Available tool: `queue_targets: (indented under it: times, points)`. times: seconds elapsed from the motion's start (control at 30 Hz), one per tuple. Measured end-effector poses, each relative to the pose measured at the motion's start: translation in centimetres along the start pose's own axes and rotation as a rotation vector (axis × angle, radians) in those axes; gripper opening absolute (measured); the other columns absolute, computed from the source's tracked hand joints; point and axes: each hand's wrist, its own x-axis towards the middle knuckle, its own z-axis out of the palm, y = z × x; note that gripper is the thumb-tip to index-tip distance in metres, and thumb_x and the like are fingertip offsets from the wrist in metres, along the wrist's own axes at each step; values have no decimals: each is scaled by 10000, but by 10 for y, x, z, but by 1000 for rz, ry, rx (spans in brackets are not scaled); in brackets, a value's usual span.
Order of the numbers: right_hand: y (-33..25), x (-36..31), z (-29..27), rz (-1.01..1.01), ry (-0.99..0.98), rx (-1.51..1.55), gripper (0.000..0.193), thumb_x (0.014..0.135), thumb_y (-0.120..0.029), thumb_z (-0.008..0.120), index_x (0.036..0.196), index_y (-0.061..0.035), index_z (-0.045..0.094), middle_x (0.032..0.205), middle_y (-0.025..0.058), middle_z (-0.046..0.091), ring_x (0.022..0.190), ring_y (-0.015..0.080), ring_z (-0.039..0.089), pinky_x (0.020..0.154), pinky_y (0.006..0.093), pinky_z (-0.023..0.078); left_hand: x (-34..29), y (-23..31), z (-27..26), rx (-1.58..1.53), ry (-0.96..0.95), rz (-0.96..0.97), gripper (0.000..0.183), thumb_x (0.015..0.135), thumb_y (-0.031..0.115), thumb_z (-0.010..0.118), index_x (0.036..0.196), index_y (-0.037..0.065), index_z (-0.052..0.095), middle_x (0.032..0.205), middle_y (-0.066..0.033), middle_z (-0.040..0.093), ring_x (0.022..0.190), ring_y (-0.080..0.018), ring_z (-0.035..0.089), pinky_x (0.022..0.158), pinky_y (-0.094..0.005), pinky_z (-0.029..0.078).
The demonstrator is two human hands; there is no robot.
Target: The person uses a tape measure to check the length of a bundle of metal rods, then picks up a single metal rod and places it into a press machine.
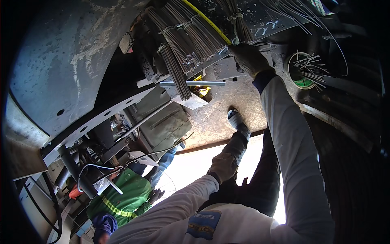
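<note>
My right hand [251,60], in a dark work glove, is closed at the edge of the dark work table [266,30]. A yellow tape measure [207,22] runs from the far side of the table down to its fingers, alongside tied bundles of thin metal rods [191,34]. The tape's case cannot be made out. Another tied rod bundle [237,20] lies just beyond this hand. My left hand [223,166], also gloved, rests on my trouser leg with its fingers laid over it and nothing visible in them.
To the right stands a round container [289,69] of loose cut rods. A flat metal bar [211,83] juts out below the bundles, above a yellow object [200,89]. Large grey machinery [69,61] fills the left. A person in a green vest [126,191] is at lower left.
</note>
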Motion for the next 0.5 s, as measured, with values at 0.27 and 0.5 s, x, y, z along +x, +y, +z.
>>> queue_targets:
  times: [0.27,0.5]
  points:
    - [15,-11,9,-25,62,-74,329,931,-375,573,819,-67,589,604,12,503,479,124,479,467,308,405,-2,2,0,-12,55,3,413,876,350,554,1165,69,644,1262,-153,604,1232,-310,526,1050,-458,371]
    - [6,-44,18,125,13,42,335,931,-354,539,904,-31,621,632,43,536,528,152,545,515,319,454,-2,4,-3,-35,73,5,381,885,338,541,1122,68,667,1216,-155,629,1198,-314,551,1036,-455,388]
